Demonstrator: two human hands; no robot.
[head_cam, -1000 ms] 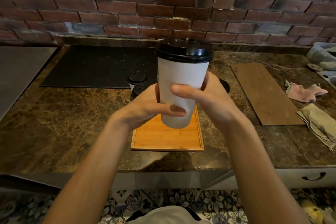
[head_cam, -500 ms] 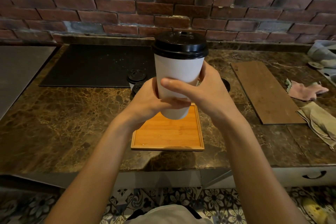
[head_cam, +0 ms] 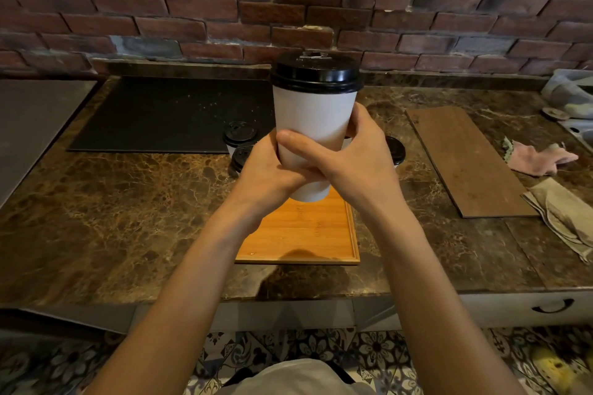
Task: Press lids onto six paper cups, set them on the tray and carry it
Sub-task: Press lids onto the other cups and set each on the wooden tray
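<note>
A white paper cup with a black lid pressed on top is held upright in the air above the orange wooden tray. My left hand wraps its lower left side and my right hand its lower right, with the right thumb across the front. Behind my hands, more lidded cups stand on the counter: two on the left and one on the right, partly hidden. Nothing stands on the visible part of the tray.
A black mat lies at the back left of the marble counter. To the right lie a long wooden board, a pink cloth and a folded beige cloth. A brick wall backs the counter.
Both hands have slid lower on the cup and closed tighter around it, fingers overlapping at the front. The cup stays raised over the tray.
</note>
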